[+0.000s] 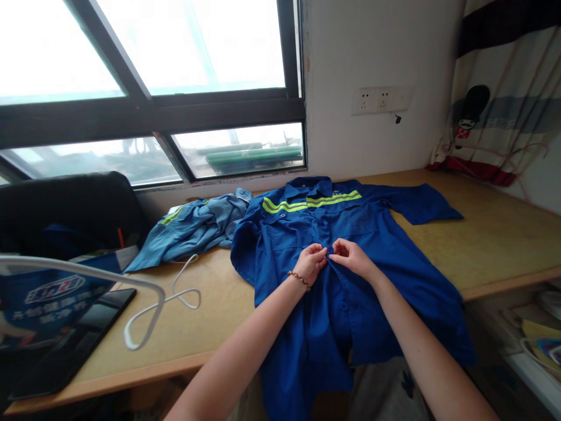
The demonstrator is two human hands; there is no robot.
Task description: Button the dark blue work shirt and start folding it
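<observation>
Royal-blue work shirt [385,257], matte weave with glossy lime bands, lies front-up on the wooden table [495,234], its hem draping off the edge at 6 o'clock. Left hand [312,261] and right hand [350,255] both pinch its placket mid-chest. The hanging weight could likely drag it off. A crumpled pale-blue garment [193,228] sits at 10 o'clock, a thin white hanger [162,298] at 8

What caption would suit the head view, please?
Left hand and right hand pinch the front of a blue work shirt on a desk.
</observation>
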